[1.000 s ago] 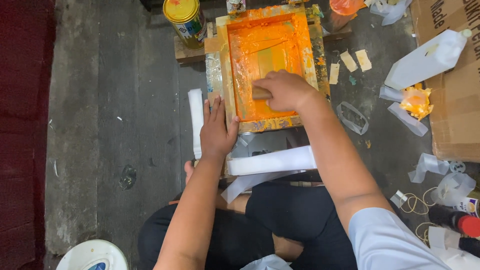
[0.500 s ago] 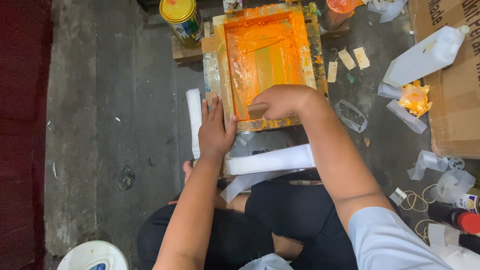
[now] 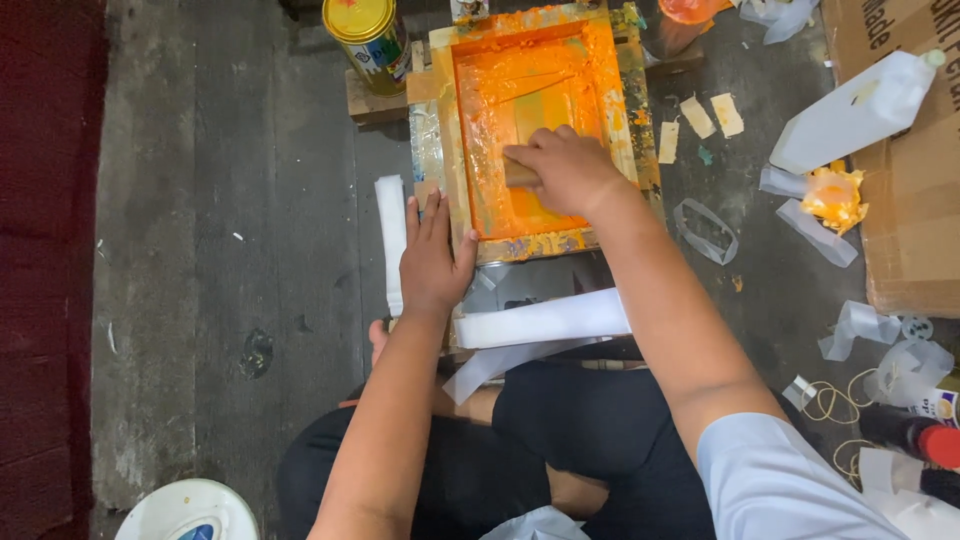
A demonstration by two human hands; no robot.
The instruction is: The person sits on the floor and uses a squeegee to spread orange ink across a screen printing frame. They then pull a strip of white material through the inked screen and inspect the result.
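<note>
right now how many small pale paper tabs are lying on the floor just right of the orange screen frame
3. One narrow tab lies right beside the orange screen frame. Two squarer tabs sit farther right, side by side. More could be hidden under the right hand or the frame.

A yellow-lidded can (image 3: 365, 38) stands on the concrete floor (image 3: 220, 250). A white jug (image 3: 855, 112) leans on a cardboard box (image 3: 915, 180), with 2 tape pieces (image 3: 712, 116) nearby.

The wooden screen frame (image 3: 440, 130) was slick with glossy wet orange ink. The concrete floor (image 3: 230, 200) looked rough and matt, the tin can (image 3: 368, 35) shiny metal, the white jug (image 3: 850, 115) smooth plastic.
</note>
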